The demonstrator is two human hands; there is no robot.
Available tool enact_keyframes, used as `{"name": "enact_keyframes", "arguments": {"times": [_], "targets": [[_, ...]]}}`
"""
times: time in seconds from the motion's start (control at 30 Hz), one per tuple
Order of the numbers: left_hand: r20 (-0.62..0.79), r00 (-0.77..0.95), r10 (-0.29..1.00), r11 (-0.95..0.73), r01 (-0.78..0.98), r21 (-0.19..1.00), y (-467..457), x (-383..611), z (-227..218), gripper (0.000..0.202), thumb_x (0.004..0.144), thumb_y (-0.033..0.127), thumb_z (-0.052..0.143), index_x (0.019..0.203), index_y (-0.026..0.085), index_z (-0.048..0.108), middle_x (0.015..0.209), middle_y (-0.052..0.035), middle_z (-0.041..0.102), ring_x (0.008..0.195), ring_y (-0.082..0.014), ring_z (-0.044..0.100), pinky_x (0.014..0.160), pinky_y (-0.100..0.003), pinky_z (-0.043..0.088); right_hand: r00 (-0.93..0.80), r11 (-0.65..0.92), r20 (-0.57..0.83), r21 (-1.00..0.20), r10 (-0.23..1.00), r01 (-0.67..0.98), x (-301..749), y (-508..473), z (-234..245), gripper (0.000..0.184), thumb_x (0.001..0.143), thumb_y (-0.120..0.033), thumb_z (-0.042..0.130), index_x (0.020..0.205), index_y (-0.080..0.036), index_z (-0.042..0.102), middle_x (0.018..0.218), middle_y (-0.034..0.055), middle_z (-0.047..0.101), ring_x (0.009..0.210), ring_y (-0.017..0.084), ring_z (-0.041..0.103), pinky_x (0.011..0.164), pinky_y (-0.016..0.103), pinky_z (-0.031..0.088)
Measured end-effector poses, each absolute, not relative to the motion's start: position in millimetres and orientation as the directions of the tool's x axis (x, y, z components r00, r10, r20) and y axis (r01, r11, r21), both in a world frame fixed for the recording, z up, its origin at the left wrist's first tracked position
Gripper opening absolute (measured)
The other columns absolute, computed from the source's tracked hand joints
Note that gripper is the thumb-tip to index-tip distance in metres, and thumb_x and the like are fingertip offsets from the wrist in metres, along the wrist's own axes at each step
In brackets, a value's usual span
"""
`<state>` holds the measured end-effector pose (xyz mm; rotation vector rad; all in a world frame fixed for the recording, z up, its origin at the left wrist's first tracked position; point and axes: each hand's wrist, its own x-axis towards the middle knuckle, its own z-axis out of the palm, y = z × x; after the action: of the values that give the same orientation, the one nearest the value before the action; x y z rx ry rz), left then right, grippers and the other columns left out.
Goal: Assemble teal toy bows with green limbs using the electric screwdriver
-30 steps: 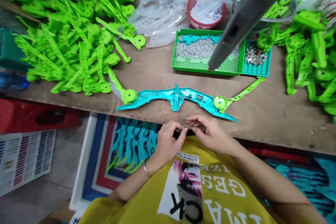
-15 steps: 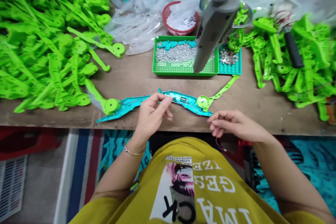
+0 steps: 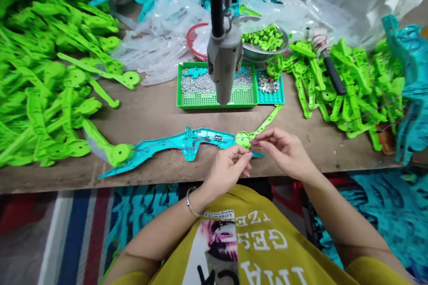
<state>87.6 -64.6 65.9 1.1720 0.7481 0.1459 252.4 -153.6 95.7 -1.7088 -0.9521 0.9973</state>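
Observation:
A teal toy bow body [image 3: 174, 144] lies along the near edge of the wooden bench [image 3: 160, 116], with a green limb [image 3: 115, 153] on its left end and another green limb [image 3: 264, 122] on its right. Thin red wires run along the body. My left hand [image 3: 229, 171] and my right hand [image 3: 281, 149] meet at the bow's right end, both with fingers pinched on a thin red wire [image 3: 256, 144] beside the right green disc.
A grey electric screwdriver [image 3: 224, 58] hangs over a green tray of screws [image 3: 214, 89]; a small teal tray [image 3: 270, 89] holds metal parts. Green limb piles fill the left [image 3: 50, 62] and right [image 3: 354, 84]. Clear bags [image 3: 160, 40], a red basket and a metal bowl stand behind.
My hands went from the bow's middle at the bench edge to its right end. They separated for a moment, then came together again on the wire. The view shifted right.

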Motion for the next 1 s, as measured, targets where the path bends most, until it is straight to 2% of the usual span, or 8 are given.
{"name": "enact_keyframes", "arguments": {"times": [0.13, 0.23, 0.33, 0.5, 0.6, 0.7, 0.8, 1.0], "targets": [[-0.463, 0.749, 0.474, 0.399, 0.286, 0.871, -64.0, 92.2, 66.4, 0.026, 0.089, 0.043, 0.064, 0.086, 0.017, 0.06, 0.064, 0.0039, 0.062, 0.048, -0.0066, 0.058, 0.049, -0.017, 0.049, 0.23, -0.094, 0.096, -0.715, 0.968, 0.693, 250.6, -165.1, 112.0, 0.04, 0.086, -0.008, 0.052, 0.12, -0.024, 0.067, 0.119, 0.0073, 0.075, 0.109, 0.024, 0.071, 0.098, 0.041, 0.057], [-0.472, 0.748, 0.466, 0.38, 0.312, 0.871, -66.4, 98.2, 70.5, 0.025, 0.089, 0.041, 0.064, 0.082, 0.018, 0.058, 0.061, 0.0052, 0.06, 0.046, -0.0061, 0.057, 0.047, -0.016, 0.046, 0.158, -0.032, 0.185, -0.547, 0.97, 0.837, 248.5, -170.1, 115.5, 0.051, 0.084, -0.005, 0.052, 0.13, -0.025, 0.064, 0.122, 0.0106, 0.071, 0.109, 0.026, 0.068, 0.094, 0.044, 0.057], [-0.492, 0.757, 0.43, 0.415, 0.318, 0.852, -67.7, 105.0, 75.4, 0.028, 0.087, 0.043, 0.066, 0.079, 0.017, 0.057, 0.06, 0.0043, 0.06, 0.044, -0.0072, 0.057, 0.046, -0.017, 0.046, 0.123, -0.04, 0.154, -0.457, 0.98, 0.889, 250.4, -172.5, 112.5, 0.036, 0.091, -0.012, 0.054, 0.118, -0.028, 0.072, 0.107, 0.0105, 0.074, 0.094, 0.027, 0.068, 0.082, 0.045, 0.057], [-0.332, 0.818, 0.47, 0.302, 0.205, 0.931, -65.8, 111.7, 76.0, 0.03, 0.098, 0.045, 0.052, 0.092, 0.017, 0.061, 0.073, -0.0013, 0.067, 0.057, -0.0121, 0.064, 0.058, -0.025, 0.054, 0.17, -0.071, 0.119, -0.58, 0.978, 0.812, 276.6, -161.7, 101.0, 0.021, 0.095, -0.022, 0.056, 0.098, -0.023, 0.076, 0.096, 0.0098, 0.077, 0.09, 0.025, 0.071, 0.08, 0.041, 0.057], [0.021, 0.834, 0.552, -0.262, 0.15, 0.953, -64.4, 117.0, 66.3, 0.026, 0.101, 0.03, 0.044, 0.109, 0.017, 0.065, 0.102, -0.0106, 0.071, 0.096, -0.0226, 0.069, 0.089, -0.039, 0.055, 0.32, -0.227, -0.02, -0.747, 0.947, 0.625, 304.4, -143.3, 86.9, 0.012, 0.089, -0.028, 0.065, 0.086, -0.021, 0.075, 0.087, 0.0062, 0.078, 0.08, 0.021, 0.072, 0.075, 0.036, 0.056], [0.2, 0.856, 0.476, -0.706, 0.236, 0.668, -64.0, 124.6, 52.2, 0.042, 0.093, 0.034, 0.06, 0.13, 0.013, 0.058, 0.134, -0.0199, 0.061, 0.128, -0.0361, 0.053, 0.11, -0.056, 0.038, 0.318, -0.32, -0.214, -0.887, 0.924, 0.333, 326.7, -122.2, 69.3, 0.018, 0.079, -0.035, 0.074, 0.081, -0.018, 0.069, 0.074, 0.0039, 0.074, 0.066, 0.017, 0.068, 0.064, 0.032, 0.055], [0.176, 0.893, 0.414, -0.82, 0.282, 0.499, -63.9, 127.6, 40.6, 0.074, 0.085, 0.051, 0.069, 0.141, 0.008, 0.048, 0.134, -0.0228, 0.06, 0.125, -0.0395, 0.053, 0.112, -0.059, 0.032, 0.231, -0.308, -0.265, -0.936, 0.936, 0.172, 335.8, -107.7, 58.1, 0.024, 0.072, -0.032, 0.078, 0.083, -0.019, 0.061, 0.07, 0.0004, 0.07, 0.065, 0.015, 0.067, 0.063, 0.028, 0.054], [0.159, 0.926, 0.343, -0.833, 0.222, 0.507, -67.0, 107.0, 36.3, 0.067, 0.082, 0.049, 0.071, 0.135, 0.012, 0.051, 0.129, -0.0186, 0.064, 0.122, -0.0349, 0.058, 0.11, -0.052, 0.037, -0.04, -0.268, -0.302, -0.892, 0.952, 0.366, 331.2, -109.3, 69.0, 0.022, 0.078, -0.028, 0.072, 0.095, -0.017, 0.064, 0.082, 0.0044, 0.076, 0.074, 0.016, 0.07, 0.07, 0.028, 0.053]]}}
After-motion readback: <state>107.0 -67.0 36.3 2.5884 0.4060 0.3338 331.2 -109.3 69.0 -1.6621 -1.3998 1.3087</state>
